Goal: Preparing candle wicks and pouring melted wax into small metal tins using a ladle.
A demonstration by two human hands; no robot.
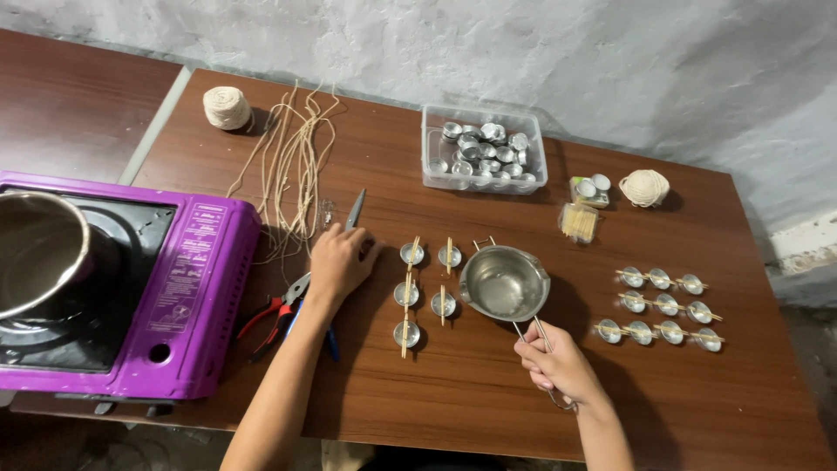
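Nearest us, our right hand closes around the thin wire handle of a small steel pouring pot, fingers curled tight and the forearm coming up from the lower edge of the view. We see the pot near the middle of the desk, its handle running back toward us and slightly right, so its long axis goes from our hand away toward the wall; whether it rests on the wood or hangs just above it we cannot tell. Inside it we make out only shiny metal. Just left of the pot stand small round metal cups in two short columns, each crossed by a thin wooden stick. Our left hand lies palm down on the desk beside those cups, fingers loosely bent, gripping nothing that we can see, with its fingertips near a pair of scissors. Red-handled pliers lie by that wrist. Farther back, a clear plastic box holds a heap of empty metal cups. At far left, a steel saucepan sits on a purple portable stove.
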